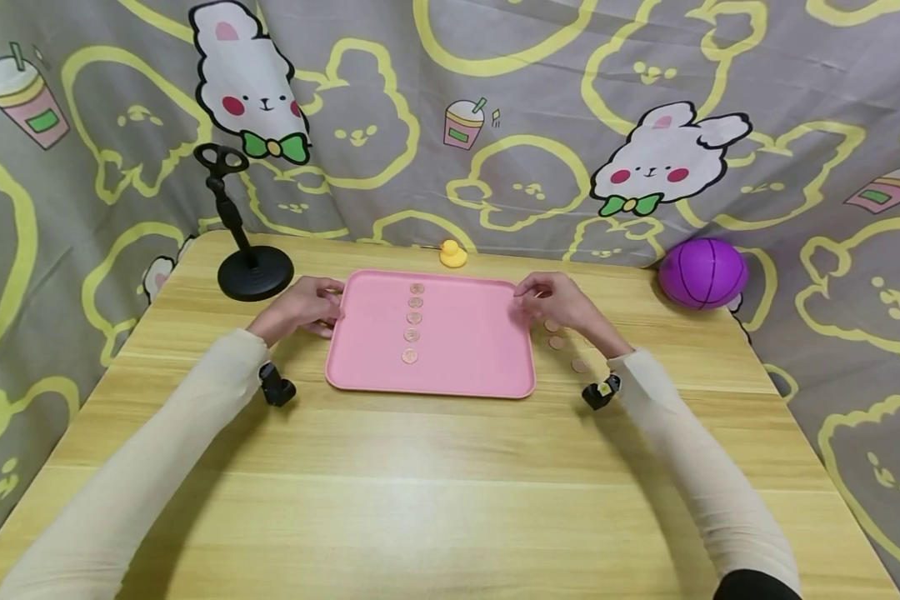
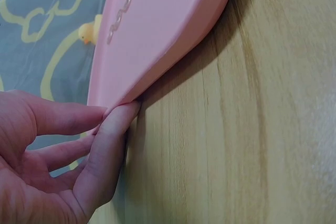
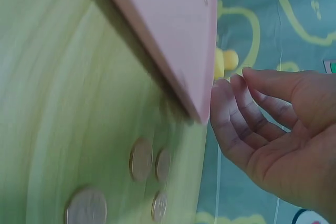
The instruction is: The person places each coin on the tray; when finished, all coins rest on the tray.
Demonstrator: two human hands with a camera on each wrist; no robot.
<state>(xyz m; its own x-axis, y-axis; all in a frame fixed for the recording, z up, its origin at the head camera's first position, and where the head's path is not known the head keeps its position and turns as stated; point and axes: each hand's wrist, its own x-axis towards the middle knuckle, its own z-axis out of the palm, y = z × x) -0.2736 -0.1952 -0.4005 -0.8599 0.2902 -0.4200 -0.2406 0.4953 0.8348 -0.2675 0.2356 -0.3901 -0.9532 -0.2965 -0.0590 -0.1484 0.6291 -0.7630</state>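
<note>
A pink tray (image 1: 468,342) lies on the wooden table, with several copper-coloured coins (image 1: 414,318) set in a column left of its middle. At the tray's left side, my left hand (image 1: 300,308) pinches the rim between thumb and fingers, as the left wrist view shows closely. My right hand (image 1: 558,300) hovers by the far right corner, fingers loosely bent and holding nothing. In the right wrist view its fingertips (image 3: 220,90) are right beside the tray's corner. More coins (image 3: 141,159) lie on the table to the right of the tray, partly under the right forearm in the head view.
A yellow rubber duck (image 1: 453,254) sits behind the tray. A black stand (image 1: 256,274) with a round base is at the back left, and a purple ball (image 1: 703,273) at the back right. A patterned grey curtain (image 1: 390,192) hangs along the table's back edge.
</note>
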